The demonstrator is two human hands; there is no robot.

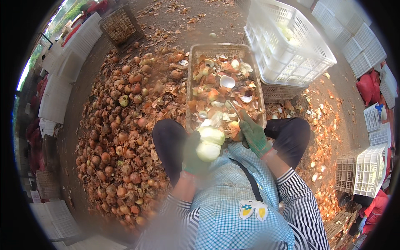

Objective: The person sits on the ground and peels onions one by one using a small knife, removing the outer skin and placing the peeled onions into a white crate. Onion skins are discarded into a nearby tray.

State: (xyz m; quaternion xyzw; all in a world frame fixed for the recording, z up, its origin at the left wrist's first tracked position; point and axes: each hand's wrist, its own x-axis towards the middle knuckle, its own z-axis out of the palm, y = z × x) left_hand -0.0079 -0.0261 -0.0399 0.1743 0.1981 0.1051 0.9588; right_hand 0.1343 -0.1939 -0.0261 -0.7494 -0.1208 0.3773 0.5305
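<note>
A broad heap of brown unpeeled onions (pixel 121 137) covers the ground at the left, reaching the person's knee. Just right of it, a shallow tan plastic crate (pixel 191 83) holds papery skins and white onion scraps, leaving little bare dirt between. The green-gloved left hand (pixel 192 156) is cupped around a peeled white onion (pixel 209 143) above the crate's near edge. The green-gloved right hand (pixel 254 135) grips a slim knife (pixel 235 109), just beside that onion. Farther right, a white slatted plastic basket (pixel 291 62) holds a few pale onions.
</note>
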